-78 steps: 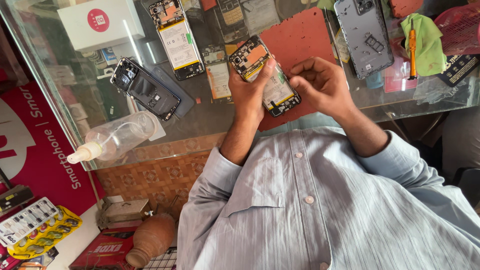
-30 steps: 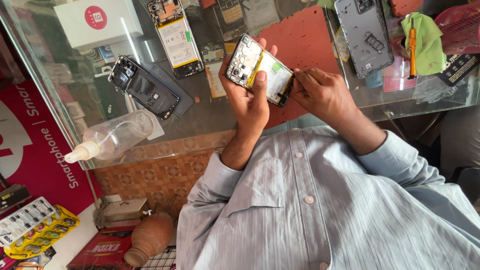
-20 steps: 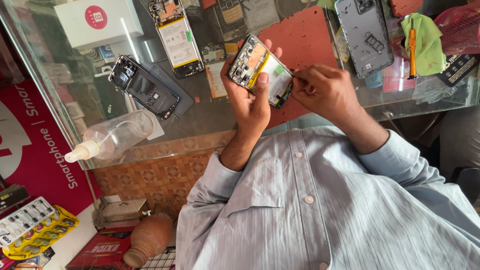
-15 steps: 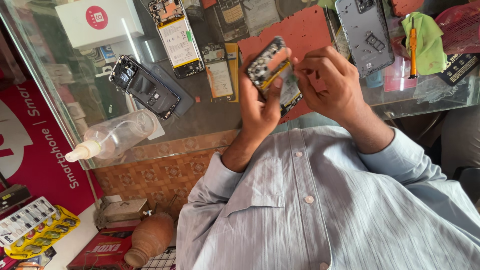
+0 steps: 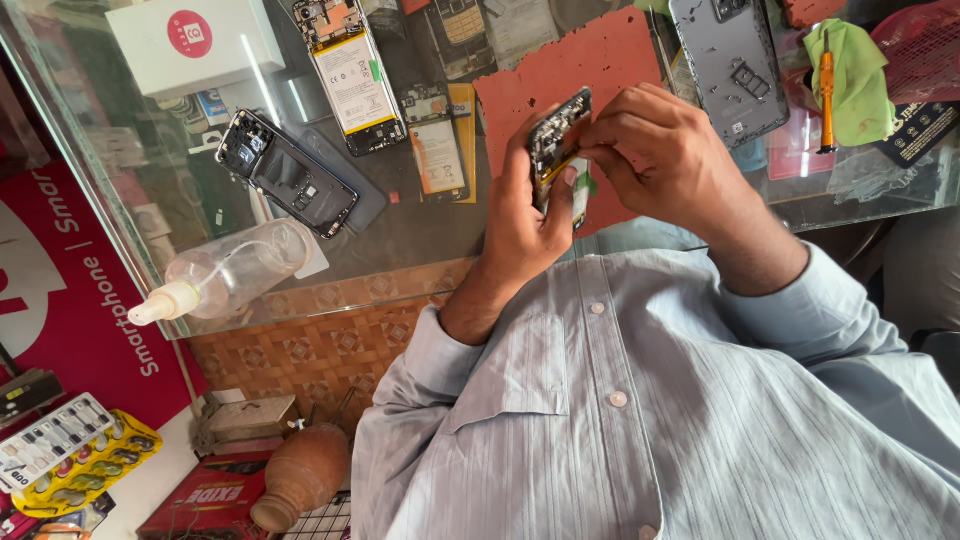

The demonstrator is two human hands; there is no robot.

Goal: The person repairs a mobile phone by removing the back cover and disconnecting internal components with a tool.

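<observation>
My left hand (image 5: 525, 215) grips an opened phone (image 5: 558, 150) with its back cover off, tilted on edge above the red work mat (image 5: 560, 70). My right hand (image 5: 660, 150) is pressed against the phone's right side, fingertips pinching at its upper edge by the battery. The phone's inner parts are mostly hidden by my fingers. Both arms are in light blue striped shirt sleeves.
On the glass counter (image 5: 420, 230) lie a black phone frame (image 5: 285, 172), an opened phone with a battery (image 5: 348, 72), a grey back cover (image 5: 728, 62), an orange screwdriver (image 5: 826, 88) on a green cloth, a white box (image 5: 195, 42) and a clear plastic squeeze bottle (image 5: 225, 275).
The phone has turned from lying face-up in my left hand to standing on edge, and my right hand has closed in over its top side.
</observation>
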